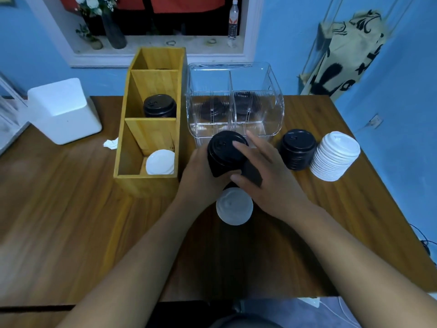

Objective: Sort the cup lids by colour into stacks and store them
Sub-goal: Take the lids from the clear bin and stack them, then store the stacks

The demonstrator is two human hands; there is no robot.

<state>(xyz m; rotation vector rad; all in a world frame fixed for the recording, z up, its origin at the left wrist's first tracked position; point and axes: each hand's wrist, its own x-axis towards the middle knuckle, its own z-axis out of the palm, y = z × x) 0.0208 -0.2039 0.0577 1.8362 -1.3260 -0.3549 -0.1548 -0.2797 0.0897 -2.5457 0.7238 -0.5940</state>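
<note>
Hands: left hand point(201, 178), right hand point(267, 181) clasp black stack point(224, 152)
Stored: lids point(160, 106) in box point(132, 143), eleven o'clock
Left, I reckon: white lid point(234, 207); black pile point(297, 149), white pile point(334, 156), two o'clock

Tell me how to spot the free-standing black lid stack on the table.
Start at the clear plastic organiser at the table's back. Just right of its front corner stand two lid stacks. Yours is the black stack, left of the white stack, in no hand.

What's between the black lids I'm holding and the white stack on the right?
A second stack of black lids stands there, close beside the white stack, in the head view.
</note>
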